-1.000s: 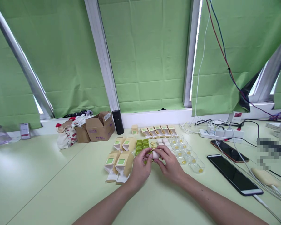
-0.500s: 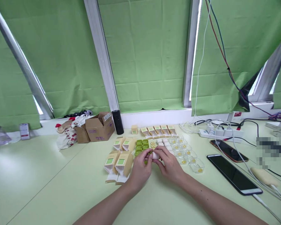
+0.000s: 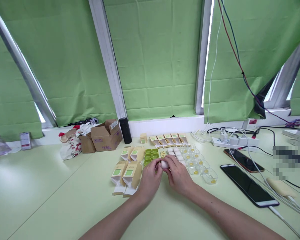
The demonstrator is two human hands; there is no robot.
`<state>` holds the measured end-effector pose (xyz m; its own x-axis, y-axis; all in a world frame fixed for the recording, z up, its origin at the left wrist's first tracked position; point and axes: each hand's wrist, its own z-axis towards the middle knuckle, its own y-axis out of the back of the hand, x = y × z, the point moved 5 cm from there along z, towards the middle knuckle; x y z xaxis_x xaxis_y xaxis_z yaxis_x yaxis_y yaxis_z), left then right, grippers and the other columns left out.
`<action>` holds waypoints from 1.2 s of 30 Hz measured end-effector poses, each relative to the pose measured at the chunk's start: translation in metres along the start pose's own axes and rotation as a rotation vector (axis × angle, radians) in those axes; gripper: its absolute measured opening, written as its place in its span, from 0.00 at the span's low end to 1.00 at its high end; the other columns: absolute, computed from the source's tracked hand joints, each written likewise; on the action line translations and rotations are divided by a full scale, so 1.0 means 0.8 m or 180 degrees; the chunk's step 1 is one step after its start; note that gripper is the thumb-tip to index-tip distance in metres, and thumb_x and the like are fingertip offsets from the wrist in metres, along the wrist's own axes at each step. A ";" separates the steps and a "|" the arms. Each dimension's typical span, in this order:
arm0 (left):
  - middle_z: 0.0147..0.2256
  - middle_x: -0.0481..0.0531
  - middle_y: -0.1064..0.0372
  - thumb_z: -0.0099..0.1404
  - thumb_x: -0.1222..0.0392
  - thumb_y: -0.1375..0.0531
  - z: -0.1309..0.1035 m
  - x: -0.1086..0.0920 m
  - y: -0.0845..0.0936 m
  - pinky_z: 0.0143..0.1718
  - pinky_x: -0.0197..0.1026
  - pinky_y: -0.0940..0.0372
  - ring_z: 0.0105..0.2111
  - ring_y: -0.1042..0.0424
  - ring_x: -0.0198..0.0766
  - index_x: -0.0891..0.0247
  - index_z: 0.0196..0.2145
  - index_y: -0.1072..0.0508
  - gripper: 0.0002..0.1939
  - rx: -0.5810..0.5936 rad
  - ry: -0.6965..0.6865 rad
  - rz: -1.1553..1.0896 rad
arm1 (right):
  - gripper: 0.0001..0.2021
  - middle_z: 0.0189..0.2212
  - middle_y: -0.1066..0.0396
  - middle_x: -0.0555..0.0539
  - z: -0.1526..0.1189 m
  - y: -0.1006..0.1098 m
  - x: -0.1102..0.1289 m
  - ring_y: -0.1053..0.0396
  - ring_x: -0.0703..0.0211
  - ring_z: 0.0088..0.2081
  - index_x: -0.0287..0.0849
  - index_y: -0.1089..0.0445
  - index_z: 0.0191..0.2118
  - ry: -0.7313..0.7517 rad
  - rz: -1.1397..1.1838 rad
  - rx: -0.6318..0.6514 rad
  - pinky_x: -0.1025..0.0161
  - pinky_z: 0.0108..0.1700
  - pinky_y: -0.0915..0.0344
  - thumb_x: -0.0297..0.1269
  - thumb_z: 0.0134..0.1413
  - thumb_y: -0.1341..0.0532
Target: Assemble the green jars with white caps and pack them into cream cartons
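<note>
Stretching left forearm (image 3: 117, 220) and right forearm (image 3: 225, 208) in from the near edge, slanting inward over the middle of the desk (image 3: 90, 190). Curling the fingers of left hand (image 3: 151, 176) toward the thumb; arching right hand (image 3: 179, 175) over from the right, turning its back upward. Clamping the grip of both hands, fingertips nearly together, on a white piece (image 3: 164, 164), just nearer than the white blocks (image 3: 180, 158).

Spreading pale green and glossy beneath, with a thin seam (image 3: 48, 196) across the left. Facing wrinkled green blinds (image 3: 152, 66) on the far side, hanging between gray frames (image 3: 112, 66) above a white ledge (image 3: 162, 125).

Showing a brown cardboard box (image 3: 106, 140) with raised flaps and an upright black cylinder (image 3: 125, 130) at far left. Grouping folded tan cartons (image 3: 135, 168) with green squares left of the hands, squarish green cups (image 3: 148, 156) beyond, and clear, thin-walled trays (image 3: 207, 176) at right, carrying small yellow spots. Showing a flat, dark-screened phone (image 3: 250, 185) farther right, trailing a white cord (image 3: 277, 212).
</note>
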<state>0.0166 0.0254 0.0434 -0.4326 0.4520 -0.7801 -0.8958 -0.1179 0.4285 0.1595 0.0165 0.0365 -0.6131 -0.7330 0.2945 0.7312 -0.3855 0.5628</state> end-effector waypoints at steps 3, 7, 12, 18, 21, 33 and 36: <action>0.41 0.56 0.19 0.74 0.54 0.45 0.001 0.001 0.001 0.40 0.45 0.29 0.38 0.21 0.45 0.59 0.47 0.21 0.14 0.0017 0.0050 0.0014 | 0.17 0.53 0.29 0.36 0.001 -0.001 -0.001 0.26 0.43 0.50 0.45 0.38 0.59 -0.0081 0.0076 0.0029 0.47 0.45 0.23 0.28 0.68 0.46; 0.42 0.57 0.19 0.75 0.51 0.44 0.002 -0.001 0.007 0.44 0.47 0.29 0.40 0.22 0.47 0.60 0.47 0.21 0.15 0.0036 -0.0034 0.0084 | 0.16 0.52 0.30 0.37 -0.001 0.001 -0.008 0.27 0.44 0.51 0.46 0.36 0.57 -0.0228 0.0478 0.0009 0.47 0.48 0.23 0.28 0.67 0.44; 0.52 0.61 0.23 0.72 0.50 0.38 0.001 -0.004 0.014 0.58 0.53 0.33 0.55 0.26 0.52 0.59 0.53 0.21 0.17 0.0183 -0.0530 0.0084 | 0.11 0.51 0.32 0.39 -0.006 0.000 -0.026 0.26 0.51 0.45 0.47 0.32 0.54 -0.0656 0.1398 -0.0084 0.54 0.43 0.20 0.35 0.68 0.41; 0.54 0.61 0.25 0.68 0.46 0.34 0.002 0.001 0.007 0.58 0.53 0.32 0.55 0.26 0.52 0.58 0.56 0.22 0.23 0.0372 -0.0129 -0.0332 | 0.13 0.53 0.36 0.43 -0.008 -0.011 -0.037 0.27 0.63 0.32 0.48 0.30 0.52 -0.1155 0.2463 0.0072 0.60 0.34 0.21 0.47 0.69 0.39; 0.52 0.60 0.23 0.68 0.45 0.33 0.002 0.000 0.004 0.53 0.50 0.29 0.49 0.24 0.49 0.59 0.55 0.22 0.23 0.0340 0.0094 -0.0461 | 0.15 0.53 0.36 0.43 -0.008 -0.016 -0.039 0.27 0.62 0.33 0.48 0.29 0.50 -0.1303 0.2635 0.0102 0.59 0.35 0.21 0.52 0.68 0.39; 0.51 0.63 0.22 0.68 0.48 0.34 0.001 0.010 0.000 0.52 0.52 0.27 0.49 0.21 0.51 0.63 0.55 0.23 0.23 0.0011 0.0180 -0.0548 | 0.21 0.52 0.33 0.42 -0.006 -0.027 -0.030 0.24 0.57 0.36 0.46 0.27 0.47 -0.1634 0.3135 -0.0301 0.56 0.35 0.20 0.59 0.62 0.35; 0.52 0.63 0.21 0.67 0.47 0.34 0.000 0.013 0.003 0.52 0.52 0.27 0.49 0.21 0.51 0.63 0.55 0.22 0.24 -0.0116 0.0182 -0.0576 | 0.23 0.43 0.26 0.44 -0.006 -0.028 -0.036 0.25 0.56 0.34 0.46 0.28 0.48 -0.1871 0.3539 -0.0335 0.55 0.36 0.21 0.60 0.60 0.34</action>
<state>0.0095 0.0299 0.0363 -0.2684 0.4178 -0.8680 -0.9621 -0.0717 0.2630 0.1619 0.0433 0.0118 0.3267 -0.3403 0.8817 0.9399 0.2154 -0.2650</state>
